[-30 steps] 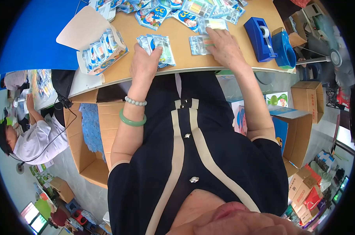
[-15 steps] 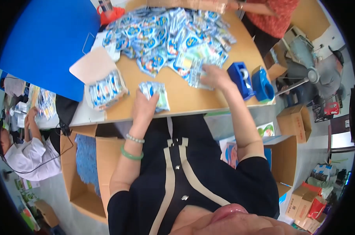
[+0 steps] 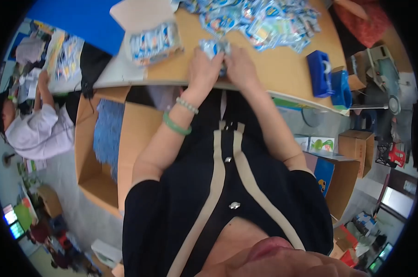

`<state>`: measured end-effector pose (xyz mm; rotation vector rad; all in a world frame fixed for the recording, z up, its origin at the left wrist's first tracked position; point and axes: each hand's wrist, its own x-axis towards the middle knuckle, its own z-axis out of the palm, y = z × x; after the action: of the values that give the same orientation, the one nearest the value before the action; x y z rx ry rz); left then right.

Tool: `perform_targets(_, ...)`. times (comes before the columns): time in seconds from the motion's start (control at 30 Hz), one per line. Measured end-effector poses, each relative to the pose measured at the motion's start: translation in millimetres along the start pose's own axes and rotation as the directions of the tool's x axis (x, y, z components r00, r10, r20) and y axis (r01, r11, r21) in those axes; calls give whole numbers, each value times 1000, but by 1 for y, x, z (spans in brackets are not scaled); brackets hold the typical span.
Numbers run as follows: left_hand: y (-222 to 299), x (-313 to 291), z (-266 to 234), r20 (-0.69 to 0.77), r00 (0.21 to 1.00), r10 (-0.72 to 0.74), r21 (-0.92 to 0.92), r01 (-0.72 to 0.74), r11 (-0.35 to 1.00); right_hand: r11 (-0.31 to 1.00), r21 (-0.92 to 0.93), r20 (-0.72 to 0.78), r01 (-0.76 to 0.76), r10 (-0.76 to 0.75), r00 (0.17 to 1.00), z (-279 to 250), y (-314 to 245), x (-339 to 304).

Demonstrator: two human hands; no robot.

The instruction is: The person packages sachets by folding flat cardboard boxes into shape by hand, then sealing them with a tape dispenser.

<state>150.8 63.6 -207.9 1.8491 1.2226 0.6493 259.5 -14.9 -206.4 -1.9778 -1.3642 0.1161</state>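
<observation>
Both my hands meet over the near edge of the wooden table. My left hand (image 3: 205, 73) is closed around small blue-and-white foil packets (image 3: 211, 48), its thumb toward the other hand. My right hand (image 3: 240, 69) presses against the same packets from the other side, its fingers closed; the fingers of both partly hide how many packets there are. Left of them stands an open white carton (image 3: 173, 53), lid flap raised, with a row of similar packets (image 3: 152, 40) upright inside. Beyond my right hand spreads a large loose heap of packets (image 3: 276, 23).
Two blue tape dispensers, one boxy (image 3: 319, 76) and one rounded (image 3: 341, 92), stand near the table's right edge. Below the table are an open cardboard box (image 3: 98, 184) with blue material and another box (image 3: 345, 184). A co-worker in white (image 3: 45, 131) sits at the left.
My right hand has come from the heap to join my left hand at the packets. The whole view has shifted, so the table now sits higher in the picture.
</observation>
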Motion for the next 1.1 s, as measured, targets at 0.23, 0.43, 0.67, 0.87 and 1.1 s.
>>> perform_targets(0.23,9,-14,-7,-8,998,-57,-16,57,998,986,132,-116,105,-90,989,8,-9,-37)
perform_targets(0.43,9,-11,-12,71,996,-49,92,43,995,978,140,-113,152,-137,984,-9,-4,-40)
perform_targets(0.67,33,-16,-18,29,995,-96,326,82,942,989,-97,-119,-110,98,988,-56,57,27)
perform_targets(0.87,33,-14,-14,2,995,-98,346,92,934,875,-315,-35,-369,378,925,-76,78,75)
perform_targets(1.1,36,-15,-15,27,996,-90,325,76,943,873,-374,-137,-313,282,950,-86,89,60)
